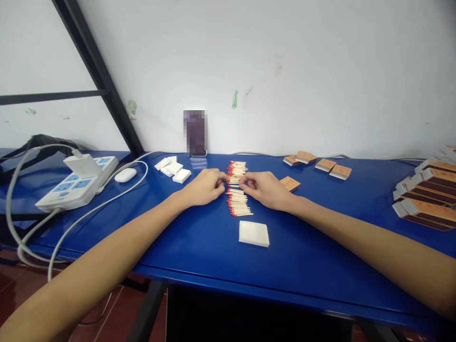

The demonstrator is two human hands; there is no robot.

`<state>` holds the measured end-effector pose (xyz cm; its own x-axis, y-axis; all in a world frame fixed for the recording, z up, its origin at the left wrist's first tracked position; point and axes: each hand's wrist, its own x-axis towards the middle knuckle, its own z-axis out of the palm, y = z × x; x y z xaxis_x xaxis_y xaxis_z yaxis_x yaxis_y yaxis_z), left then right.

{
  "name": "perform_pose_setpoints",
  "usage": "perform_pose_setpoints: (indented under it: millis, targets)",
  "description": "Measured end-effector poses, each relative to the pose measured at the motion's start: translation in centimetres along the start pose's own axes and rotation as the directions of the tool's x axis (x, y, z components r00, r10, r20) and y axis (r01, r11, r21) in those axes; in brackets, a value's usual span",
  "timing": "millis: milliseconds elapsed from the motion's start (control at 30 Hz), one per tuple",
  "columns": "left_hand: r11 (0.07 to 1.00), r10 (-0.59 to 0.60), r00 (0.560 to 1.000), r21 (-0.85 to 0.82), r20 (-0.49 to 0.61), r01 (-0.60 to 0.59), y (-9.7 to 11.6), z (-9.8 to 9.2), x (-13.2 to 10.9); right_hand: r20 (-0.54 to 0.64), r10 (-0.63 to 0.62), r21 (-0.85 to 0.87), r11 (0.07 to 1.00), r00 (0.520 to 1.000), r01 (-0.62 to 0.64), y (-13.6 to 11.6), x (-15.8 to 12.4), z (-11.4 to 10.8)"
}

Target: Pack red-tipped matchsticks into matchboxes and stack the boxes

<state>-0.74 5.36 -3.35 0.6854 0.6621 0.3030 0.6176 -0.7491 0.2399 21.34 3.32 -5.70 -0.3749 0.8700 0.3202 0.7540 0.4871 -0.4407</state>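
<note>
A row of red-tipped matches lies on the blue table, running away from me. My left hand rests at the left of the row with its fingers curled and pinched on a few matches. My right hand sits at the right of the row, fingers likewise closed on the same small bunch of matches in the middle. A white inner matchbox tray lies in front of the row, nearer to me. One orange matchbox sleeve lies just right of my right hand.
Several white trays lie at the back left, near a power strip, cables and a white earbud case. Orange matchbox sleeves sit at the back right, and stacked ones at the far right. A phone leans on the wall.
</note>
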Motion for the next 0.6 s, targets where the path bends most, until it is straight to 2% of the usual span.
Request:
perform_pose_setpoints:
  millis: [233, 600]
  targets:
    - [1.000, -0.013, 1.000, -0.011, 0.001, 0.014, -0.17, 0.06, 0.07, -0.036, 0.004, 0.058, 0.998, 0.999, -0.002, -0.33, -0.12, -0.21]
    - [1.000, 0.005, 1.000, -0.004, 0.004, -0.005, -0.27, 0.17, 0.10, -0.039, -0.006, -0.027, 1.000, 0.999, 0.005, -0.35, -0.13, -0.24]
